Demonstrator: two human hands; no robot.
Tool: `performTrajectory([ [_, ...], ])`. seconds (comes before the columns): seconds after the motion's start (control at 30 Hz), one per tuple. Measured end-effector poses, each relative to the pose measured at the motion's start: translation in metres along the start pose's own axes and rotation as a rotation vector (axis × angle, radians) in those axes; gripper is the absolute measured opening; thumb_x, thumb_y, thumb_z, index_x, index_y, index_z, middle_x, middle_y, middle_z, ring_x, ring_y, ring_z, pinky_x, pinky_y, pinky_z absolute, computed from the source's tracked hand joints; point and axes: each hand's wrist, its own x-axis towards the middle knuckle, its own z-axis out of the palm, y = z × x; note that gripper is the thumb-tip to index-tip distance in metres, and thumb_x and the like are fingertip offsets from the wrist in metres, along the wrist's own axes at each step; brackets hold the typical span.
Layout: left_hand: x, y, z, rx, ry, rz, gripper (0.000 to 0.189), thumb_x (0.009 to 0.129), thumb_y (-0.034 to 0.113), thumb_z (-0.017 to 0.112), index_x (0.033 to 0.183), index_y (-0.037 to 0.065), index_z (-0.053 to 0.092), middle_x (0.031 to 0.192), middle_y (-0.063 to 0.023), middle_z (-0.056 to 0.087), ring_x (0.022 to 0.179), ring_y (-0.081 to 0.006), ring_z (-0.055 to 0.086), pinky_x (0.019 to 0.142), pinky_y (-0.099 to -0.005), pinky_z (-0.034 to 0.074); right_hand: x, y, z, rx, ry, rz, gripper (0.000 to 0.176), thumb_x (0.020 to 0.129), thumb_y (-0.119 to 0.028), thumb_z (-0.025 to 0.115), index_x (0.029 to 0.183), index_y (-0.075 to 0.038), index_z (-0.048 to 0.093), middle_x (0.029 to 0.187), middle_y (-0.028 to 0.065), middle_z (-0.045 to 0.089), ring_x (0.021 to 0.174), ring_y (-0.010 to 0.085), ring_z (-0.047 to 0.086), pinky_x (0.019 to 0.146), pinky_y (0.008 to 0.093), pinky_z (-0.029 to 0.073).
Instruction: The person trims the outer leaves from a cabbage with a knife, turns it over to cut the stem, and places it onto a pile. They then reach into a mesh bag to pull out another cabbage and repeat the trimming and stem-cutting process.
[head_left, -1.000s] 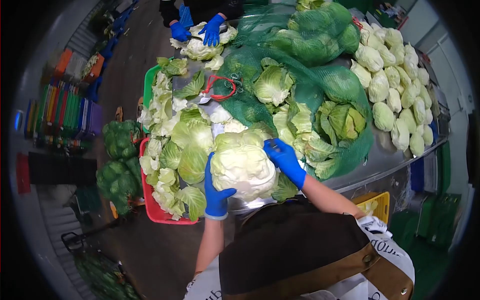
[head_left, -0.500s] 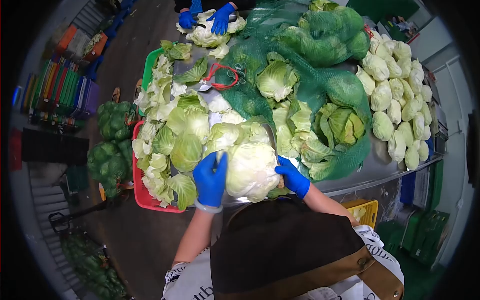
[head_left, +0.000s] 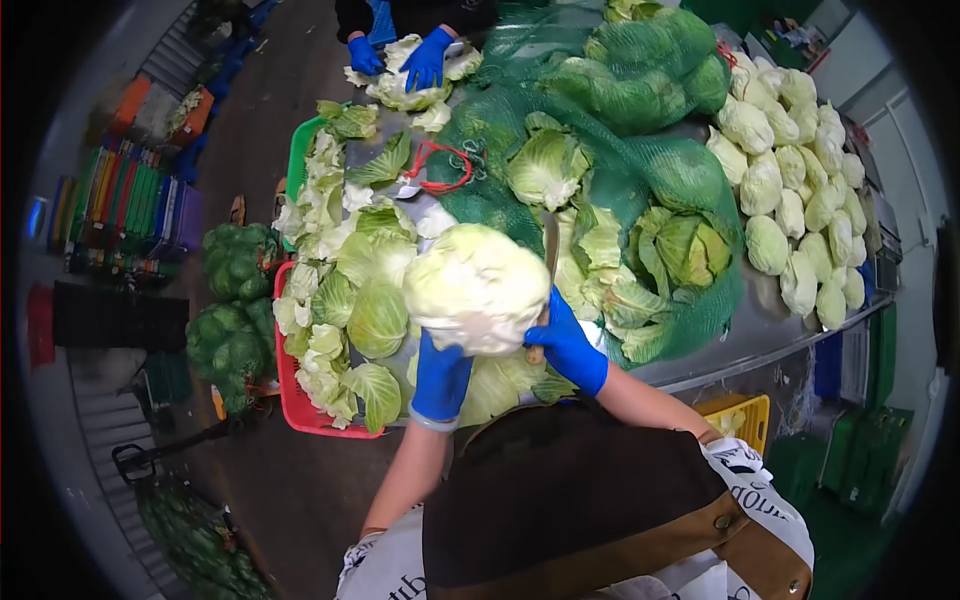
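A trimmed pale cabbage (head_left: pixel 475 285) is lifted over the near side of the metal table. My left hand (head_left: pixel 441 377), in a blue glove, supports it from below, its fingers mostly hidden underneath. My right hand (head_left: pixel 572 348), also gloved, grips a knife (head_left: pixel 551 245) whose blade points away from me along the cabbage's right side. Below the cabbage, loose outer leaves (head_left: pixel 492 388) lie on the table. To its left, more green leaves (head_left: pixel 375 318) are piled up.
A red basket (head_left: pixel 292 400) and a green basket (head_left: pixel 298 165) hold leaves at left. Green netting (head_left: pixel 640 150) covers cabbages beyond, with trimmed cabbages (head_left: pixel 770 245) stacked at right. Across the table, another person's gloved hands (head_left: pixel 427 62) rest on a cabbage. A yellow crate (head_left: pixel 745 415) stands below right.
The cabbage has risen and shifted away from me to the left, turning as it went. My left hand has moved from its side to underneath. The knife blade now shows upright beside it.
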Motion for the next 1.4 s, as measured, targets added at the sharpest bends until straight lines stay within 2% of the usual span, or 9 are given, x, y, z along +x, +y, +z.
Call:
performTrajectory([
  [0.07,-0.006,0.026,0.01,-0.305,0.051,-0.05,0.087,0.073,0.005,0.07,0.145,0.002,0.021,0.143,-0.0121,0.036,0.13,-0.0263,0.04,0.106,-0.0402,0.037,0.002,-0.02,-0.002,-0.008,-0.05,0.144,0.067,0.081,-0.019,0.068,0.138,-0.002,0.036,0.113,0.0066,0.058,0.084,0.0143,0.058,0.071,0.0267,0.048],
  [0.17,-0.007,0.056,0.017,0.412,-0.019,0.319,0.089,0.065,0.014,0.08,0.14,0.003,0.033,0.134,-0.0141,0.046,0.122,-0.0308,0.048,0.103,-0.0427,0.041,0.013,-0.034,-0.014,0.136,-0.081,0.119,0.053,0.089,-0.019,0.06,0.134,0.001,0.041,0.098,0.0082,0.063,0.056,0.009,0.049,0.052,0.0223,0.042],
  [0.3,-0.016,0.107,0.034,1.447,-0.34,0.916,0.06,0.068,0.033,0.079,0.122,0.015,0.06,0.131,-0.0132,0.05,0.119,-0.0392,0.048,0.097,-0.0489,0.043,0.005,-0.06,-0.001,0.165,-0.217,0.339,0.074,0.084,-0.031,0.066,0.143,-0.001,0.033,0.111,0.0078,0.061,0.058,0.0082,0.051,0.052,0.023,0.043],
  [0.43,-0.036,0.108,0.049,1.714,-0.511,1.401,0.057,0.064,0.034,0.083,0.113,0.013,0.063,0.117,-0.0152,0.056,0.114,-0.0378,0.05,0.097,-0.0509,0.042,0.006,-0.053,0.007,0.162,-0.289,0.179,0.075,0.079,-0.03,0.071,0.141,-0.003,0.037,0.127,0.0108,0.055,0.104,0.0174,0.058,0.086,0.0306,0.048],
  [0.53,-0.056,0.102,0.035,1.543,-0.458,1.13,0.052,0.066,0.045,0.08,0.113,0.029,0.065,0.12,-0.012,0.054,0.114,-0.0333,0.051,0.097,-0.0468,0.043,0.001,-0.046,0.003,0.316,-0.278,0.353,0.073,0.08,-0.03,0.07,0.14,-0.004,0.039,0.132,0.0113,0.053,0.118,0.0202,0.053,0.098,0.0351,0.043],
  [0.73,-0.032,0.116,0.035,1.001,-0.443,0.727,0.111,0.052,0.037,0.092,0.14,0.005,0.034,0.138,-0.0174,0.044,0.125,-0.0287,0.048,0.104,-0.0421,0.039,-0.035,0.012,-0.015,1.111,-0.35,0.779,0.049,0.096,-0.033,0.05,0.137,-0.007,0.043,0.134,0.0122,0.052,0.12,0.0224,0.052,0.103,0.0384,0.039],
  [0.9,-0.032,0.083,0.017,0.584,-0.13,0.124,0.096,0.057,0.017,0.09,0.136,0.002,0.038,0.128,-0.0122,0.051,0.118,-0.0246,0.051,0.102,-0.0374,0.041,-0.035,-0.004,-0.011,0.149,-0.06,0.798,0.031,0.099,-0.036,0.045,0.116,-0.014,0.059,0.075,0.004,0.057,0.047,0.009,0.045,0.041,0.0218,0.034],
  [1.07,-0.045,0.05,-0.006,0.248,0.13,-0.293,0.065,0.076,0.009,0.075,0.132,0.002,0.043,0.122,-0.0104,0.056,0.112,-0.0219,0.055,0.096,-0.0333,0.045,-0.032,-0.033,-0.013,-0.961,-0.049,-0.142,0.027,0.092,-0.015,0.057,0.118,-0.006,0.059,0.099,0.0074,0.067,0.075,0.0178,0.062,0.064,0.0298,0.049],
  [1.4,-0.079,0.034,-0.013,0.272,0.181,-0.417,0.055,0.079,0.011,0.073,0.127,-0.001,0.048,0.117,-0.0112,0.06,0.105,-0.0197,0.059,0.089,-0.0327,0.048,-0.094,-0.053,-0.006,-1.484,-0.534,-0.025,0.045,0.091,-0.025,0.057,0.135,-0.025,0.049,0.078,0.0055,0.06,0.054,0.026,0.058,0.044,0.037,0.044],
])
